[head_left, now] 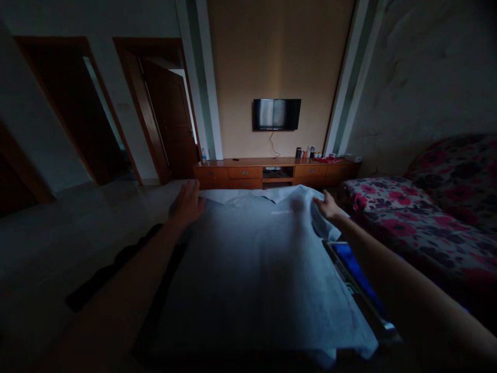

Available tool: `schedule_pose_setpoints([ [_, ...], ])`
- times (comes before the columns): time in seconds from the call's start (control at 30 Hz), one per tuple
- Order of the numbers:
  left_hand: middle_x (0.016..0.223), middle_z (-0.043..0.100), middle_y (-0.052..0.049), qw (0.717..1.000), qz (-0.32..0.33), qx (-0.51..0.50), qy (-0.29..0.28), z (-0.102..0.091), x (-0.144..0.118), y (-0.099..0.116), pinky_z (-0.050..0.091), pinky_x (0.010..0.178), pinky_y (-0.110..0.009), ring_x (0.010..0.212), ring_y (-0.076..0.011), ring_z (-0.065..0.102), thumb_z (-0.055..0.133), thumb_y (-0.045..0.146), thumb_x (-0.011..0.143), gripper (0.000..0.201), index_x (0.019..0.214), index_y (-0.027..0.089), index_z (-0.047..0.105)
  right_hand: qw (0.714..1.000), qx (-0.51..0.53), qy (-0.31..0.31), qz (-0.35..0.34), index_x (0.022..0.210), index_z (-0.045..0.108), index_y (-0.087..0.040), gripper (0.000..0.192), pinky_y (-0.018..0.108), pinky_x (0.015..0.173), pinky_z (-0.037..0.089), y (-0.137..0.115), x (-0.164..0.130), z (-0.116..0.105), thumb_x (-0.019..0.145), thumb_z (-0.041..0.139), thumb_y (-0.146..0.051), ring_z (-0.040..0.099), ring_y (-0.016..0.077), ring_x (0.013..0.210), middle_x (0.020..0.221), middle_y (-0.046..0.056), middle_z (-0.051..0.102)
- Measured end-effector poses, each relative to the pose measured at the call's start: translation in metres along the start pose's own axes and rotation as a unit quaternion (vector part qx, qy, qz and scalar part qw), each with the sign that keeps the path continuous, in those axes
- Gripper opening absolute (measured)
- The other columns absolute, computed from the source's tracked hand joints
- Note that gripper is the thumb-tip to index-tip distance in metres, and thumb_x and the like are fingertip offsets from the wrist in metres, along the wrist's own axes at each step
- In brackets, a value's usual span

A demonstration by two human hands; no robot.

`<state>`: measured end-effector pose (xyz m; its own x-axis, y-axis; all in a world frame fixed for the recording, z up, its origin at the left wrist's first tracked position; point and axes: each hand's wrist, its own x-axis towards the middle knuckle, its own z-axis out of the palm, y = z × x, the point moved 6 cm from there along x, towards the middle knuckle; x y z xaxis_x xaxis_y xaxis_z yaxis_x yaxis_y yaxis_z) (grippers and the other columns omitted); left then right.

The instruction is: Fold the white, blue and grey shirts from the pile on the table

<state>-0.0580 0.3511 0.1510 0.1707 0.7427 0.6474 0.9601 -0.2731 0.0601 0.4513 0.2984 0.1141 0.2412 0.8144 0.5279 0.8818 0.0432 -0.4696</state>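
Note:
A light grey-blue T-shirt is spread out in front of me over a dark surface, its collar end away from me. Small pale lettering sits on the chest, too blurred to read. My left hand is closed at the shirt's far left shoulder, its fingertips partly hidden. At the far right shoulder my right hand pinches the cloth, and the sleeve hangs below it. Under the shirt's right edge shows a flat blue panel with a pale rim.
Ahead stands a low wooden cabinet with bottles and small items on top. A television hangs above it. On the right is a sofa with a pink floral cover. A wooden door stands ajar at the left. The room is dim.

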Motion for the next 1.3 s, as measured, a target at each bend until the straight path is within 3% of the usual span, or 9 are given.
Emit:
schedule_pose_setpoints([
  [0.07,0.164,0.026,-0.016,0.998,0.032,-0.004,-0.054,0.034,-0.035,0.013,0.026,0.119,-0.052,0.150,-0.0357,0.024,0.048,0.032,0.093,0.067,0.156,0.015,0.032,0.997,0.024,-0.066,-0.014,0.152,0.034,-0.008,0.067,0.042,0.103,0.048,0.006,-0.029,0.043,0.099,0.035,-0.048,0.062,0.0278,0.120,0.143,0.023,0.051],
  [0.13,0.158,0.040,-0.013,0.991,0.062,-0.009,-0.115,0.062,-0.082,0.027,0.028,0.120,-0.047,0.146,-0.0301,0.034,0.045,0.029,0.094,0.054,0.148,0.018,0.046,0.987,0.025,-0.144,-0.070,0.150,0.039,-0.012,0.060,0.042,0.111,0.042,0.007,-0.075,0.077,0.099,0.036,-0.045,0.054,0.0267,0.131,0.146,0.019,0.050],
  [0.23,0.148,0.053,-0.012,0.978,0.068,-0.021,-0.198,0.093,-0.152,0.046,0.031,0.118,-0.046,0.139,-0.0281,0.045,0.044,0.034,0.097,0.044,0.136,0.019,0.058,0.963,-0.027,-0.254,-0.089,0.149,0.045,-0.015,0.058,0.041,0.118,0.032,0.013,-0.150,0.113,0.101,0.033,-0.045,0.039,0.0257,0.145,0.158,0.017,0.039],
  [0.33,0.153,0.049,-0.011,0.971,0.061,-0.031,-0.231,0.108,-0.209,0.057,0.029,0.119,-0.045,0.141,-0.0277,0.043,0.041,0.040,0.099,0.047,0.138,0.021,0.058,0.948,-0.105,-0.296,-0.050,0.159,0.031,-0.024,0.064,0.047,0.121,0.023,0.024,-0.212,0.126,0.102,0.029,-0.053,0.021,0.0271,0.153,0.168,0.009,0.022],
  [0.47,0.163,0.034,-0.009,0.959,0.044,-0.034,-0.279,0.116,-0.265,0.055,0.022,0.122,-0.046,0.151,-0.0279,0.028,0.036,0.051,0.100,0.061,0.153,0.021,0.043,0.941,-0.164,-0.296,-0.008,0.161,0.023,-0.030,0.065,0.047,0.124,0.010,0.031,-0.260,0.125,0.102,0.022,-0.057,0.009,0.0240,0.156,0.169,0.002,0.016],
  [0.6,0.166,0.027,-0.007,0.953,0.028,-0.026,-0.302,0.107,-0.297,0.051,0.018,0.124,-0.045,0.153,-0.0262,0.022,0.031,0.052,0.102,0.063,0.157,0.022,0.036,0.940,-0.178,-0.291,0.001,0.161,0.022,-0.031,0.065,0.045,0.124,0.007,0.028,-0.283,0.111,0.102,0.021,-0.058,0.008,0.0226,0.156,0.169,0.000,0.014],
  [1.0,0.167,0.024,-0.008,0.937,0.024,-0.044,-0.344,0.047,-0.353,0.073,0.015,0.124,-0.049,0.154,-0.0278,0.020,0.032,0.054,0.101,0.064,0.157,0.024,0.035,0.939,-0.186,-0.285,-0.043,0.161,0.025,-0.027,0.064,0.047,0.123,0.014,0.022,-0.345,0.060,0.103,0.024,-0.054,0.012,0.0234,0.156,0.168,0.006,0.018],
  [1.17,0.164,0.033,-0.009,0.930,-0.005,-0.063,-0.362,0.030,-0.371,0.075,0.021,0.123,-0.049,0.152,-0.0298,0.027,0.041,0.056,0.096,0.065,0.154,0.026,0.041,0.943,-0.164,-0.288,-0.033,0.159,0.030,-0.028,0.063,0.046,0.123,0.016,0.024,-0.362,0.048,0.102,0.028,-0.055,0.016,0.0233,0.155,0.167,0.005,0.024],
  [1.3,0.147,0.053,-0.009,0.938,-0.003,-0.093,-0.333,0.020,-0.361,0.075,0.037,0.114,-0.047,0.137,-0.0298,0.048,0.041,0.052,0.096,0.051,0.136,0.028,0.059,0.949,-0.143,-0.280,-0.023,0.157,0.037,-0.029,0.060,0.046,0.122,0.018,0.019,-0.365,0.040,0.102,0.030,-0.052,0.023,0.0247,0.153,0.165,0.005,0.030],
])
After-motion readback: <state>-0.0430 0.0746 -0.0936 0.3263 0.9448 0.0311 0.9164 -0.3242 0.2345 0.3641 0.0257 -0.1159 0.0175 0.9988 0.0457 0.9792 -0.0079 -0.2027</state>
